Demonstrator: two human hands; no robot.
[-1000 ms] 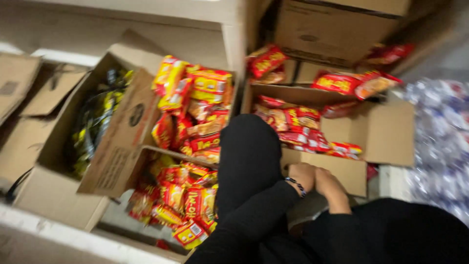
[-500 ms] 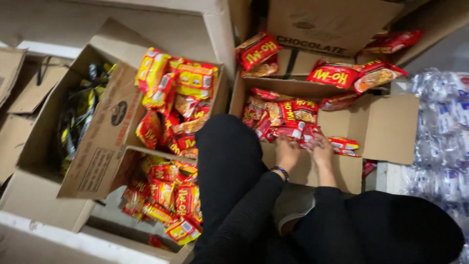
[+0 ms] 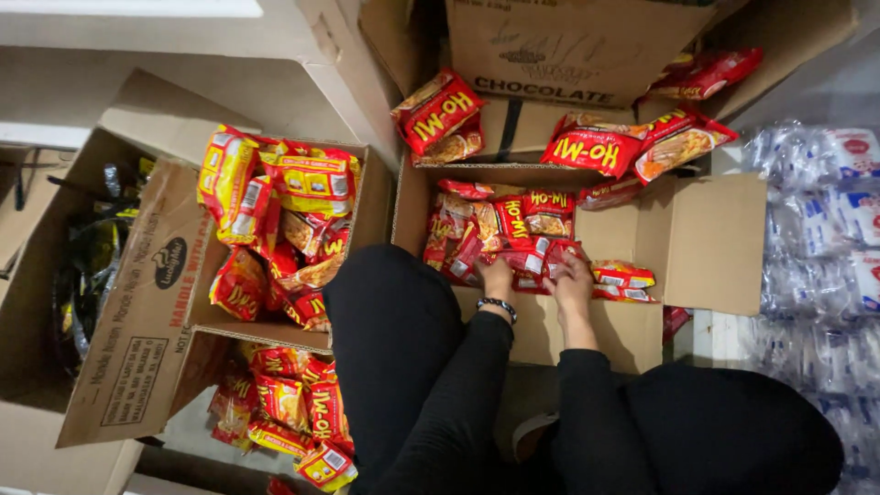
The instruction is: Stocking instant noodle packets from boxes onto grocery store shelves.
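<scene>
Two hands in a box of red noodle packets

Two hands work side by side inside an open cardboard box [image 3: 706, 243] as we look down past black sleeves and knees. Our left hand [image 3: 498, 278], a beaded bracelet [image 3: 498, 306] on its wrist, and our right hand [image 3: 570, 282] both press down on the red noodle packets [image 3: 513, 225] heaped in the box; each looks curled onto a packet, though we cannot tell how firmly. The heap lies straight ahead of both hands, touching them, neither hand nearer. More red packets rest on a closed carton [image 3: 568, 46] behind. To the left, a second open box [image 3: 137, 330] holds yellow and red packets [image 3: 293, 183], with more spilling below it. Clear plastic bundles [image 3: 816, 229] sit at the right.
</scene>
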